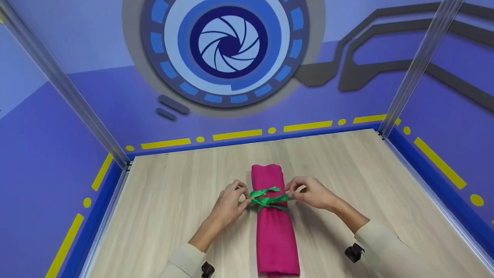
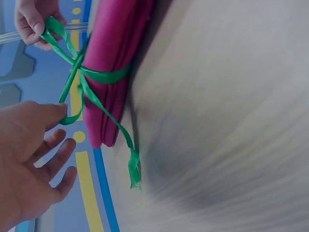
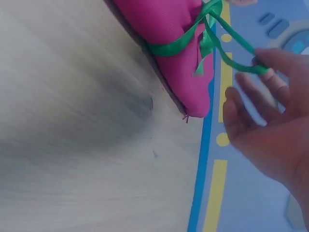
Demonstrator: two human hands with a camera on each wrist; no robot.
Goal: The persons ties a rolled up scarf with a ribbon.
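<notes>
A rolled magenta cloth (image 1: pixel 274 224) lies lengthwise on the wooden table (image 1: pixel 173 200), bound round its middle by a green ribbon (image 1: pixel 268 200). My left hand (image 1: pixel 231 202) pinches the ribbon's left loop beside the roll. My right hand (image 1: pixel 310 192) pinches the right loop on the other side. In the left wrist view the ribbon (image 2: pixel 79 79) crosses in a knot on the cloth (image 2: pixel 116 58), one loose end (image 2: pixel 133 169) trailing down; my left hand (image 2: pixel 34 154) holds a loop with thumb and forefinger. In the right wrist view my right hand (image 3: pixel 270 121) pinches a ribbon loop (image 3: pixel 231 50) off the cloth (image 3: pixel 169 34).
Blue and purple walls (image 1: pixel 58 162) with yellow dashes enclose the table on three sides. Two metal corner posts (image 1: pixel 418 65) rise at the back corners. Bare wood lies to the left and right of the roll.
</notes>
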